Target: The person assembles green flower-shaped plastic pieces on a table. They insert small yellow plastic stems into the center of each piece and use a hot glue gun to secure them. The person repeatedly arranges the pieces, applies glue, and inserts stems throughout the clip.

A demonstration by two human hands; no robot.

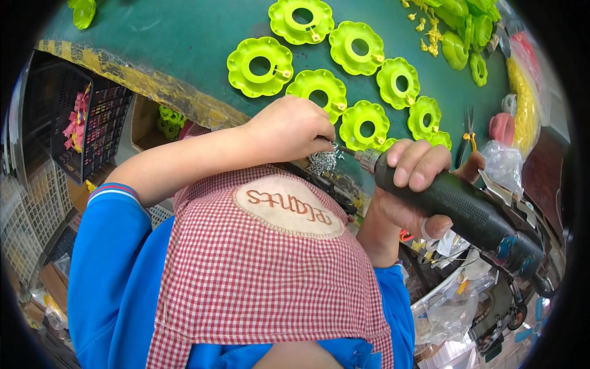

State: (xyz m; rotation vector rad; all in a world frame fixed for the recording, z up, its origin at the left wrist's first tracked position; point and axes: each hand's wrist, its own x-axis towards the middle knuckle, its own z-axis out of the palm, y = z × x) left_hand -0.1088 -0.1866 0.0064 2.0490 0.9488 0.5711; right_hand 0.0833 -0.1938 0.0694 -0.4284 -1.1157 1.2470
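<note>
The right hand (409, 175) wraps its fingers around a fat black power screwdriver (470, 206), right of the middle of the frame. It seems held sideways so that its thin tip can meet the left hand (287, 130), near the middle. The left fingers curl in close by that tip, but it is too small to tell if they pinch anything. A heap of silver screws (322, 162) sits just under them, likely so they are easy to grab.

The green rings (342, 46) lie flat on the green table (178, 55), top middle, maybe spread out so each one is easy to reach. They are bright and look shiny, with wavy edges like flowers and a round hole inside. Many have a little yellow piece (315, 35) by the hole. More loose yellow pieces (434, 38) lie in the upper right.
</note>
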